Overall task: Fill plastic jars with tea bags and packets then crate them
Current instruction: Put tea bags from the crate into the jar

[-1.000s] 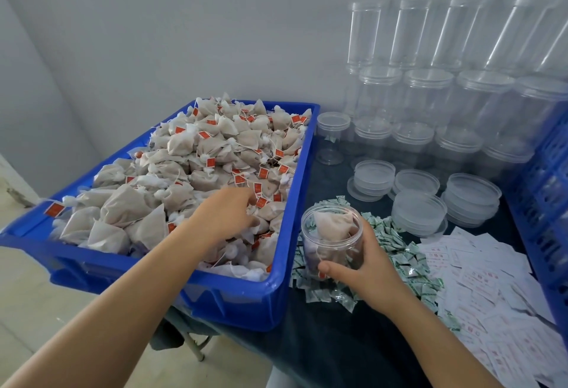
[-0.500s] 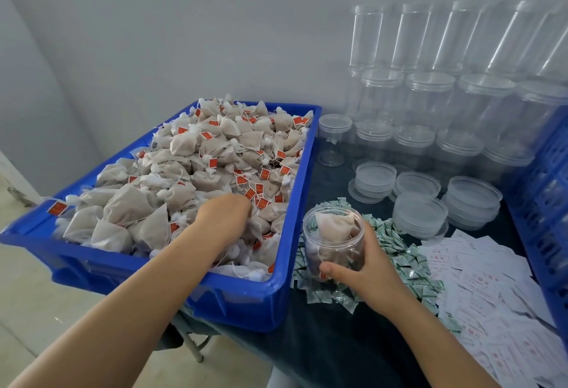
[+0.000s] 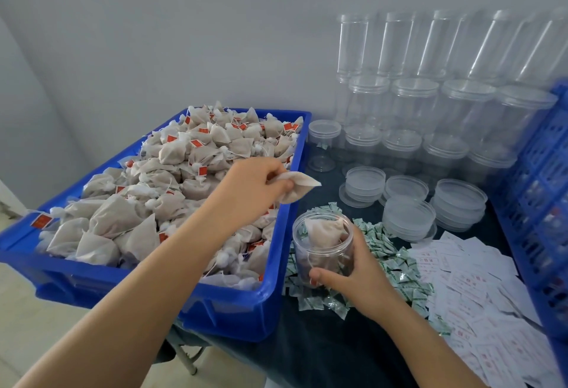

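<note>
Head view: left hand [image 3: 252, 191] pinches one tea bag [image 3: 297, 189] at its fingertips, above the open jar [image 3: 322, 248] gripped by right hand [image 3: 359, 280] fingers.

I'm looking at a small hand-packing workroom: a deep blue plastic bin [image 3: 270, 304] heaped with tan mesh tea bags [image 3: 129, 218], stacked clear plastic jars [image 3: 412, 105] against a bare grey wall [image 3: 184, 34], and loose clear round lids [image 3: 408, 218] on a dark-covered table [image 3: 322, 350].
</note>
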`<control>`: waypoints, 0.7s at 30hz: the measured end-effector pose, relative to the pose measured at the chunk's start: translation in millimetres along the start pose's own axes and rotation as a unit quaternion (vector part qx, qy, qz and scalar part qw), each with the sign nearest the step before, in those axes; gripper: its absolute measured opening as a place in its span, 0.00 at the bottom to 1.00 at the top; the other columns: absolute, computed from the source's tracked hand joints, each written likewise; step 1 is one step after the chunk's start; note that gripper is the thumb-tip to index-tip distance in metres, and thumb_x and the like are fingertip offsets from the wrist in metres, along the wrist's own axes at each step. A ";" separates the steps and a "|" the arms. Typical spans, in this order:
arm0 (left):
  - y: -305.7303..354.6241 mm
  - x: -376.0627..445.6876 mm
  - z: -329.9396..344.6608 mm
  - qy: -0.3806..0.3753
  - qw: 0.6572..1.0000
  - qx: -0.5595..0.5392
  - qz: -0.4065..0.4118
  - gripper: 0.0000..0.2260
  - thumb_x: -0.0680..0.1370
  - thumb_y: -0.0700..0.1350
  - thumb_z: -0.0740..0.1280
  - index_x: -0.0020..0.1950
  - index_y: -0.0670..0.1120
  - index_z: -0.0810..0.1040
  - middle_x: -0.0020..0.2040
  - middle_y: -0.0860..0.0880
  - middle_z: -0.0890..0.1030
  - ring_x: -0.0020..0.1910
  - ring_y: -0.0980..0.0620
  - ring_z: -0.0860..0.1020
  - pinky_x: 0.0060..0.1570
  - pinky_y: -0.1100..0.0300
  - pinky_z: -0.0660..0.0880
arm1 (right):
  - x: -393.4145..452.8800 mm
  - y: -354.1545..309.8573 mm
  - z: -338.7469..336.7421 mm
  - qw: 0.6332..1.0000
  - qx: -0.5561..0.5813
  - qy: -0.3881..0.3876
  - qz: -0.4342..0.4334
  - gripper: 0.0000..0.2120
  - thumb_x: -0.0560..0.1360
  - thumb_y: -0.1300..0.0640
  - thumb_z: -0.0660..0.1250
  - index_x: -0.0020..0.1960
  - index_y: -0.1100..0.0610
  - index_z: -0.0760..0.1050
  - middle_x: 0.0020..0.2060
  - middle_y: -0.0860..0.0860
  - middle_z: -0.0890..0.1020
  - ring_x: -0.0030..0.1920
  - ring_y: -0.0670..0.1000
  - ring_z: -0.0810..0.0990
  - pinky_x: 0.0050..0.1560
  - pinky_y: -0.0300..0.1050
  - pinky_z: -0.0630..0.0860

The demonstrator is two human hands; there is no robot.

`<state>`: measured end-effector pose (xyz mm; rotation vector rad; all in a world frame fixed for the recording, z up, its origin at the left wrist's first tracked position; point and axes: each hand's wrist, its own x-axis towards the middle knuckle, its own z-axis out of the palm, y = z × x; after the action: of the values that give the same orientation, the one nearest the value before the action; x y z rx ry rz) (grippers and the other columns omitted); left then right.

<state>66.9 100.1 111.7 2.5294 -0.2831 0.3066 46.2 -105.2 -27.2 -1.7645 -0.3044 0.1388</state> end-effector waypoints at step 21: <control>21.9 1.5 46.4 -0.128 0.987 0.064 0.070 0.04 0.78 0.45 0.64 0.51 0.50 0.76 0.38 0.57 0.78 0.36 0.59 0.75 0.36 0.70 0.69 | 4.0 4.0 0.4 1.000 0.010 -0.002 -0.029 0.38 0.61 0.44 0.81 0.62 0.24 0.64 0.60 0.35 0.79 0.62 0.41 0.79 0.62 0.44 0.77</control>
<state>69.7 55.9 85.7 2.6825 -0.5583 0.0524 50.5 -104.4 -30.9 -1.7337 -0.3565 0.1031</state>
